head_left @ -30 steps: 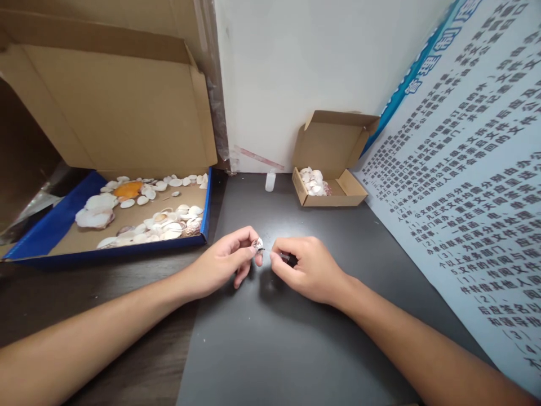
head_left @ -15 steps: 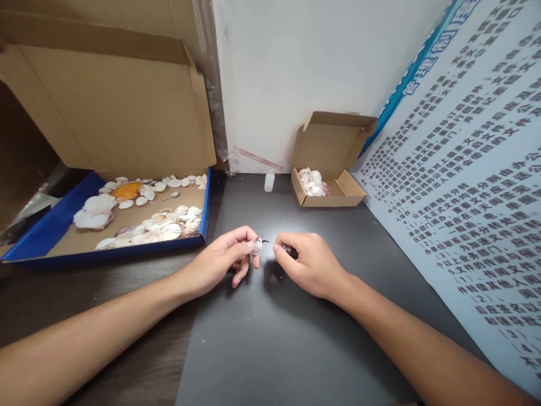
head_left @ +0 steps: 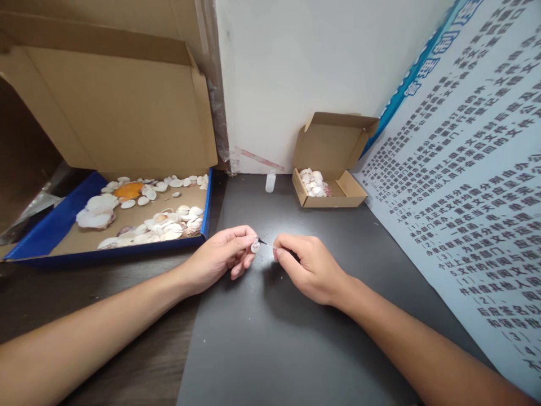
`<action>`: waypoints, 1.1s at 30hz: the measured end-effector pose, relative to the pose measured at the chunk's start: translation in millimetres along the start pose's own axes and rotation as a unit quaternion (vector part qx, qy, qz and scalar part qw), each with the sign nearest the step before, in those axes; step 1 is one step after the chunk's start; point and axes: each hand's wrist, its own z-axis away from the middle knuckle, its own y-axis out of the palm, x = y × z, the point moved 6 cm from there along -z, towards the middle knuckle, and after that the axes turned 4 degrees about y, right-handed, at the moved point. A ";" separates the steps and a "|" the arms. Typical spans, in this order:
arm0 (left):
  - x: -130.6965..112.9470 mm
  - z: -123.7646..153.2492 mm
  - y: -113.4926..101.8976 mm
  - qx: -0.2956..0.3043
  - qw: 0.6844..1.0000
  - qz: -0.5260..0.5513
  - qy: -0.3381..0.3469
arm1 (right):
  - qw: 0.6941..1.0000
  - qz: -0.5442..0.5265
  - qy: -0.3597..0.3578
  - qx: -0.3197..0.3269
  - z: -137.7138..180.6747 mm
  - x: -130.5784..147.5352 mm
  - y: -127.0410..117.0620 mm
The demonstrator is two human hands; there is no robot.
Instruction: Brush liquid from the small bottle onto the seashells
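Note:
My left hand (head_left: pixel 224 256) pinches a small pale shell (head_left: pixel 255 246) between thumb and fingertips, just above the dark mat (head_left: pixel 270 338). My right hand (head_left: pixel 310 265) is closed round a thin brush (head_left: pixel 270 246) with a dark tip. That tip touches the shell. Both hands hover near the middle of the mat, a few centimetres apart.
A large cardboard box with a blue rim (head_left: pixel 63 220) holds several shells at the left. At the back stand a small open cardboard box (head_left: pixel 342 194) with shells and a little white bottle (head_left: pixel 270 181). A printed poster (head_left: pixel 473 169) leans at the right.
The shell has turned in my left fingers, its pale side facing up. My right hand shifted slightly and the brush tip has reached the shell.

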 end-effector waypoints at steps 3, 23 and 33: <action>-0.5 0.1 0.1 -0.002 1.000 0.007 0.000 | 1.000 -0.007 -0.016 0.005 0.1 3.1 0.7; 0.0 0.9 -1.6 -0.009 1.000 0.016 0.008 | 0.999 -0.025 -0.041 0.017 3.1 7.4 3.9; 1.9 1.6 -1.3 0.004 0.999 0.028 0.018 | 0.999 -0.013 -0.033 0.018 3.1 7.3 5.4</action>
